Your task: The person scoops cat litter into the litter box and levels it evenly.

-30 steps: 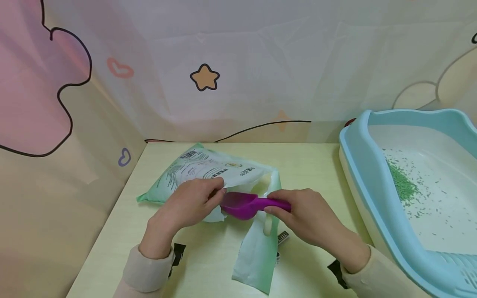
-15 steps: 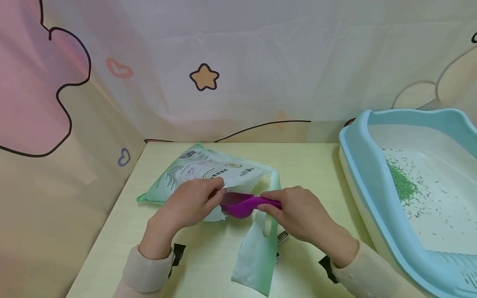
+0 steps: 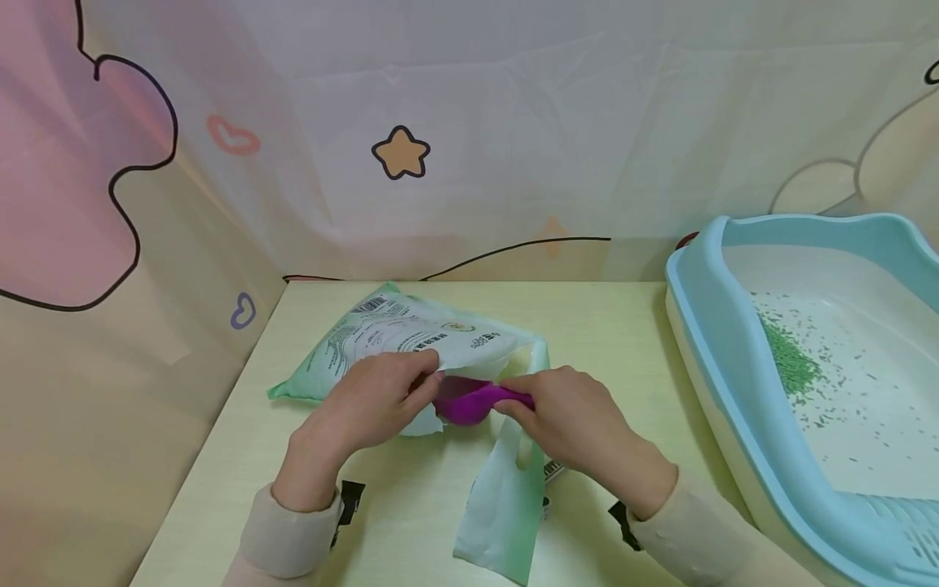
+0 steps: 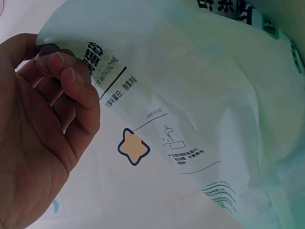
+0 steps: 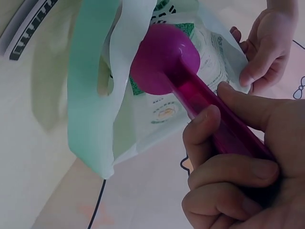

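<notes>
A pale green and white cat litter bag (image 3: 396, 322) lies on the table, its torn mouth toward the right. My left hand (image 3: 374, 399) pinches the upper edge of that mouth between thumb and fingers and lifts it. With curled fingers my right hand (image 3: 579, 420) grips the handle of a purple scoop (image 3: 465, 405), whose front end is inside the bag's mouth. The scoop's tip is hidden behind the left hand and the film. In the right wrist view the underside of the scoop (image 5: 164, 59) shows against the bag.
A blue and white litter box (image 3: 700, 318) stands at the right with green pellets (image 3: 792, 359) on its floor. A torn strip of the bag (image 3: 499, 505) with a handle slot hangs toward the front. Partly behind it lies a small dark-and-white striped object (image 3: 553, 470). A printed cloth forms the back.
My right hand has moved left, pushing the scoop a little deeper into the bag's mouth. The left hand keeps its hold and place.
</notes>
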`<state>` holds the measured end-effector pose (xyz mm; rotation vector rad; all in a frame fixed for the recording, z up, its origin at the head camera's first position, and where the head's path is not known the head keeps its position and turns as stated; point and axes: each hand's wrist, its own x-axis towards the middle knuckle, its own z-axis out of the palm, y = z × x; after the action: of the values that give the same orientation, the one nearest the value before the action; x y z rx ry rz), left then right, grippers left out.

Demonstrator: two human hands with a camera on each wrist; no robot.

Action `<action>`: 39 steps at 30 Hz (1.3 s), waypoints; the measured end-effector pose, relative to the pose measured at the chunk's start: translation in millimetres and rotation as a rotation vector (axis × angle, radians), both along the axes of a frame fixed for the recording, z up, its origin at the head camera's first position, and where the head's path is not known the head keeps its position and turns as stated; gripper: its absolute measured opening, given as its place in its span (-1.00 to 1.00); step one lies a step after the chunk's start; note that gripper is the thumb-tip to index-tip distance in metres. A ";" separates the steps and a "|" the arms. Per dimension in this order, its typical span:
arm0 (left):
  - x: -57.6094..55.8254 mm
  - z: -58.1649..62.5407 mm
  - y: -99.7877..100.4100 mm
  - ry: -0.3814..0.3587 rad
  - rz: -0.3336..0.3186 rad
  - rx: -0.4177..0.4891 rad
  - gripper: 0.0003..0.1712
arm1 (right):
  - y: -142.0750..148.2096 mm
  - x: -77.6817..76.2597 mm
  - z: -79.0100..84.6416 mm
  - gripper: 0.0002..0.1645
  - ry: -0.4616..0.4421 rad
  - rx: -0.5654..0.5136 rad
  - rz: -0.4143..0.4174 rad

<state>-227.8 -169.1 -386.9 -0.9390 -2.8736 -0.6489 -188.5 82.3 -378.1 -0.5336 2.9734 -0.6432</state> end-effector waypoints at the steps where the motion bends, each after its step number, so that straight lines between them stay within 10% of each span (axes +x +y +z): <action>1: 0.0 0.0 0.0 0.001 0.000 0.000 -0.64 | -1.5 -0.3 -1.1 -0.84 0.006 -0.002 -0.003; 39: -0.9 -0.1 -0.4 0.020 -0.007 0.004 -0.63 | -41.3 -12.9 -36.5 -0.70 0.080 0.074 -0.097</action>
<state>-228.7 -169.5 -387.0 -0.9505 -2.8519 -0.6416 -201.4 41.0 -414.6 -0.4215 3.1004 -0.5287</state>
